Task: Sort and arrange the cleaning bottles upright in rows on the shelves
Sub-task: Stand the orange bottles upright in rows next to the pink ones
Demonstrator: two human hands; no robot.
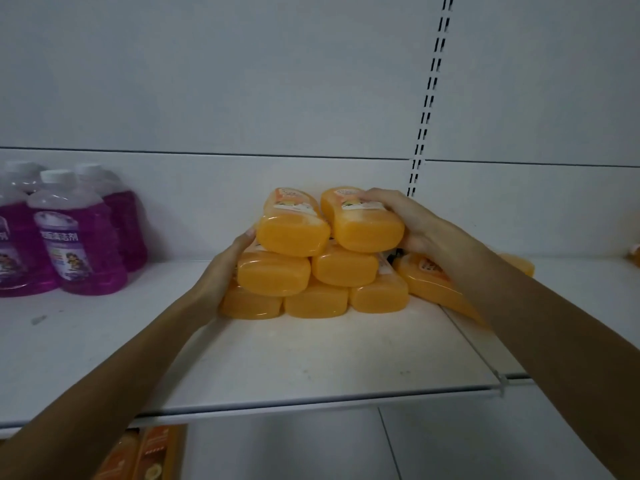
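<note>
On the white shelf [311,358], near its middle, a stack of orange bottles [273,271] lies on its sides, three, two and two, translucent bases facing outward, pale labels too blurred to read, with another orange bottle [429,282] lying just beside it on the right. Upright at the left stand purple bottles [90,258] with white caps, the front label showing Chinese characters ending 洁剂. The right hand [412,220] curls its fingers over the top right bottle [367,230], gripping it, while the left hand [225,271] presses straight, closed fingers against the stack's left side.
</note>
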